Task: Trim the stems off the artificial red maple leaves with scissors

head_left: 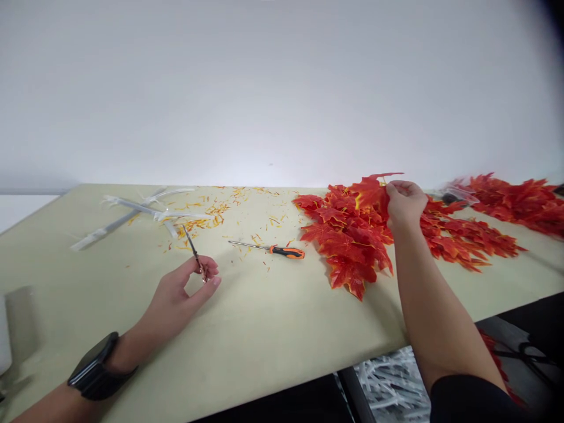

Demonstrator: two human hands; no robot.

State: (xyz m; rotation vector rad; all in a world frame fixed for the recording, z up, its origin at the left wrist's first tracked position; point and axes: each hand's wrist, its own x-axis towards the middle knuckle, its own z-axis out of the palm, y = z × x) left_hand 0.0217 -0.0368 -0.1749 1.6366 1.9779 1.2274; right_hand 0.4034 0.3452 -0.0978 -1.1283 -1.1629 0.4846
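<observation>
My left hand [187,288] rests near the table's left middle, its fingers curled round the handles of a small pair of scissors [194,249] whose blades point away from me. Over the pile of red artificial maple leaves [348,235], my right hand [406,202] pinches one red maple leaf [370,191] by its stem. That leaf is lifted a little above the others, with yellow on its underside. Between my hands a screwdriver [287,252] with an orange and black handle lies on the table.
White plastic strips [123,214] lie crossed at the back left, beside scattered yellow and orange trimmings [207,220]. More red leaves [520,202] and a clear plastic bag [460,192] are at the right. Below the front edge stands a container of white shredded strips [392,385].
</observation>
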